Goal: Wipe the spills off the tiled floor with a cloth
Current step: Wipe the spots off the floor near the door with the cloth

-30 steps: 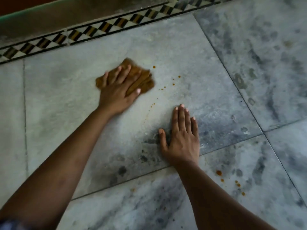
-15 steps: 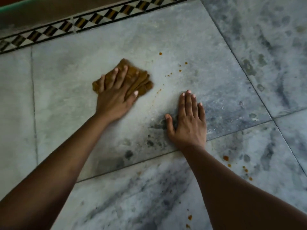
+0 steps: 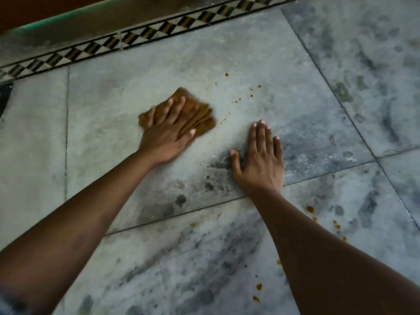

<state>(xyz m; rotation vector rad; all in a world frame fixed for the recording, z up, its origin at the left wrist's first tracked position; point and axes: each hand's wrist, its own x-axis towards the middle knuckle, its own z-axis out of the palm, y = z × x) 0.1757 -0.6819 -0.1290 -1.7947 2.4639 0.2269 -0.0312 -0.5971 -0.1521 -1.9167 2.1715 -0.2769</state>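
Little changed: left hand [image 3: 166,138] presses cloth [image 3: 198,111], right hand [image 3: 261,162] flat on floor [image 3: 300,98].

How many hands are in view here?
2: the left hand presses the brown cloth upper centre; the right hand lies flat on the tile to its right.

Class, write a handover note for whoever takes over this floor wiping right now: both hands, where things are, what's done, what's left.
Left hand presses flat on the brown cloth, on the grey tile.
Right hand rests flat on the same tile, holding nothing.
Done: no drops show left of the cloth.
Left: orange drops right of the cloth, and more drops on the near tile beside the right forearm.
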